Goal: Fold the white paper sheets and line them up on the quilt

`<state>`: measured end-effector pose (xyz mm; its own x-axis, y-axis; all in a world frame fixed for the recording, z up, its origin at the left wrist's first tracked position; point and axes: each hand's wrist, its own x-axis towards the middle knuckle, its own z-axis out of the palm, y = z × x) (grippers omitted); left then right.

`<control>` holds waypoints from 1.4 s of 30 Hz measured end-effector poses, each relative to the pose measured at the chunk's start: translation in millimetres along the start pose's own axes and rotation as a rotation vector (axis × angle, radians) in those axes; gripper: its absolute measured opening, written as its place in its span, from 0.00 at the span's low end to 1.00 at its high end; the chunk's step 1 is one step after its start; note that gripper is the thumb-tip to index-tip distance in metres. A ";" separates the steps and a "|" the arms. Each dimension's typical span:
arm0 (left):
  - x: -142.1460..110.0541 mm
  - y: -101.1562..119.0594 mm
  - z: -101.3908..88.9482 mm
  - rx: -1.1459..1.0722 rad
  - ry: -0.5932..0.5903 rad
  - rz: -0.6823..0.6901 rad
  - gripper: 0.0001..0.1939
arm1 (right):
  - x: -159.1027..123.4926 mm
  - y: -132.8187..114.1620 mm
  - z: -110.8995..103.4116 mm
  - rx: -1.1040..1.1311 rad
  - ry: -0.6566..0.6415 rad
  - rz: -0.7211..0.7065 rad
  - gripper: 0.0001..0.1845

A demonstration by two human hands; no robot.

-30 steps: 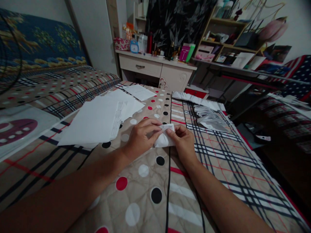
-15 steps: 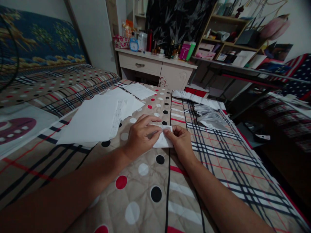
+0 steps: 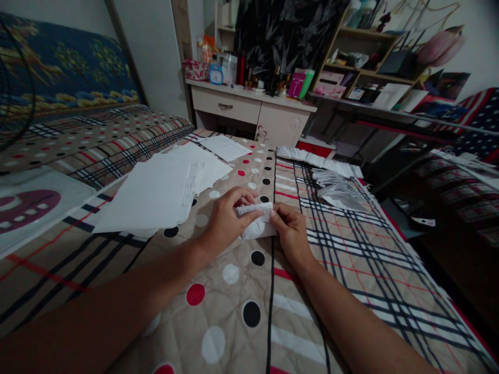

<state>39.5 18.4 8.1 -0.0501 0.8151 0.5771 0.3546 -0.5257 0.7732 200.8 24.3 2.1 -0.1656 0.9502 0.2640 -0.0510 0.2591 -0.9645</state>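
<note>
A small folded piece of white paper (image 3: 259, 227) lies low over the bed, between my two hands. Its upper edge is turned over in a narrow strip that shows faint print. My left hand (image 3: 230, 215) pinches the left end of that strip, thumb in front and fingers behind. At the right end, my right hand (image 3: 289, 224) grips the paper between thumb and curled fingers. To the left lies a stack of white paper sheets (image 3: 146, 195), with print along its right edge.
Folded paper pieces (image 3: 337, 188) lie fanned at the right, by a long row of white folded paper (image 3: 317, 162). Another white sheet (image 3: 226, 148) rests farther back. The patterned bedspread (image 3: 234, 322) lies under everything. A dresser (image 3: 226, 106) stands beyond the bed.
The paper's upper edge now stands folded over as a printed strip. My left thumb has slid along it, and my right fingers have shifted to its right end.
</note>
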 end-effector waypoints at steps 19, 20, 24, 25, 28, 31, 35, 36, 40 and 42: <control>3.4 2.5 -1.8 -0.106 0.002 -0.097 0.03 | -6.3 -7.2 3.1 -0.310 -0.114 -0.130 0.15; 3.3 2.1 -1.6 -0.139 0.002 -0.131 0.05 | -6.3 -7.4 3.6 -0.309 -0.124 -0.120 0.15; 3.9 1.8 -2.2 -0.188 -0.059 -0.194 0.09 | -7.4 -8.6 4.0 -0.329 -0.164 -0.104 0.16; 4.2 1.9 -2.6 -0.180 -0.072 -0.188 0.07 | -7.8 -8.8 3.6 -0.338 -0.167 -0.109 0.17; 5.2 1.4 -2.6 -0.197 -0.065 -0.207 0.06 | -8.8 -8.5 2.4 -0.312 -0.149 -0.122 0.20; 5.8 0.4 -0.7 -0.359 -0.054 -0.371 0.09 | -8.3 -7.2 2.6 -0.170 -0.078 -0.114 0.17; 4.7 1.4 2.0 -0.639 -0.103 -0.587 0.13 | -5.9 -6.3 5.6 0.004 -0.031 -0.039 0.15; 4.3 1.7 2.3 -0.686 -0.127 -0.623 0.13 | -5.5 -6.3 6.4 0.011 -0.025 -0.037 0.17; 2.5 -0.3 3.7 -0.740 -0.234 -0.734 0.15 | -5.0 -6.6 8.2 -0.063 -0.010 -0.093 0.08; 1.9 -2.2 5.8 -0.749 -0.271 -0.783 0.13 | -4.7 -6.7 8.5 -0.043 0.001 -0.065 0.08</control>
<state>44.1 22.6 6.0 0.2239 0.9638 -0.1447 -0.3426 0.2169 0.9141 193.6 16.6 7.4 -0.1625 0.9312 0.3261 -0.0188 0.3275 -0.9446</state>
